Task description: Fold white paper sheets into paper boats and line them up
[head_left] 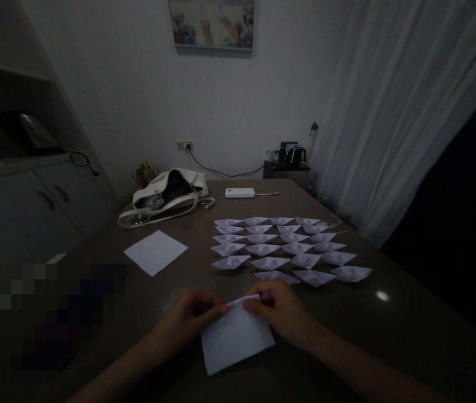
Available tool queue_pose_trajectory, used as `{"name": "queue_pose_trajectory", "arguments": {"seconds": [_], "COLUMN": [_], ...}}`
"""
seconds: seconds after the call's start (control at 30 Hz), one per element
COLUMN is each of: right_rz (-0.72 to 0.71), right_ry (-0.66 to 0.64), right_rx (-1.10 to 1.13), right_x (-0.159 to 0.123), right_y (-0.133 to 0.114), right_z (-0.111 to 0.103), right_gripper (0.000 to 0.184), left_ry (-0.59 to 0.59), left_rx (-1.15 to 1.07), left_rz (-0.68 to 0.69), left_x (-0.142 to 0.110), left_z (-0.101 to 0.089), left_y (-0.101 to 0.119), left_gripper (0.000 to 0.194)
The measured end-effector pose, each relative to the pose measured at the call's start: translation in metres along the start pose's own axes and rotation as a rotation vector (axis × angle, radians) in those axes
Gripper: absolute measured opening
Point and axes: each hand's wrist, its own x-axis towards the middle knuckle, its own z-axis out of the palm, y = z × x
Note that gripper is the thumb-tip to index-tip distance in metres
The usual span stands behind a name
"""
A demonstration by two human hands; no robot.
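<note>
A white sheet of paper (pixel 236 338) lies on the dark table (pixel 389 324) right in front of me, its far edge folded up. My left hand (pixel 194 313) pinches that edge at its left end, fingers closed on it. My right hand (pixel 280 308) pinches the same edge at its right end. Just beyond my hands, several folded white paper boats (pixel 282 246) sit in rows. A flat white paper stack (pixel 155 252) lies to the left of the boats.
A white handbag (pixel 166 196) rests at the far left of the table, a white power bank (pixel 240 192) with a cable behind the boats. A kettle (pixel 290 154) stands on a side table by the curtain (pixel 389 112). Cabinets line the left wall.
</note>
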Motion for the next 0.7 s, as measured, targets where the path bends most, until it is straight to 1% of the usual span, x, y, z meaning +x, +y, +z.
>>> {"name": "queue_pose_trajectory", "arguments": {"seconds": [0.2,0.33,0.4,0.57,0.63,0.7], "right_rz": [-0.061,-0.081,-0.083,-0.189,-0.174,-0.121], "right_ry": [-0.005,-0.023,-0.003,0.05,0.05,0.051], "right_rx": [-0.098,-0.111,-0.13,-0.205,-0.2,-0.216], "right_x": [0.001,0.001,0.0,-0.003,-0.002,0.0], "right_y": [0.0,0.002,0.003,0.005,0.004,0.001], "right_z": [0.001,0.003,0.006,0.018,0.019,0.017], "right_gripper": [0.008,0.008,0.008,0.009,0.009,0.011], "left_ry": [0.016,0.023,0.02,-0.006,-0.007,-0.01], "left_rx": [-0.033,-0.031,-0.025,-0.024,-0.012,0.009], "left_rz": [-0.082,-0.101,-0.107,-0.061,-0.045,-0.026], "left_x": [0.001,0.001,0.0,-0.005,-0.007,-0.008], "left_z": [0.003,0.002,0.004,0.015,0.017,0.015], "left_y": [0.0,-0.002,-0.001,0.007,0.009,0.009], "left_gripper": [0.04,0.038,0.038,0.037,0.036,0.035]}}
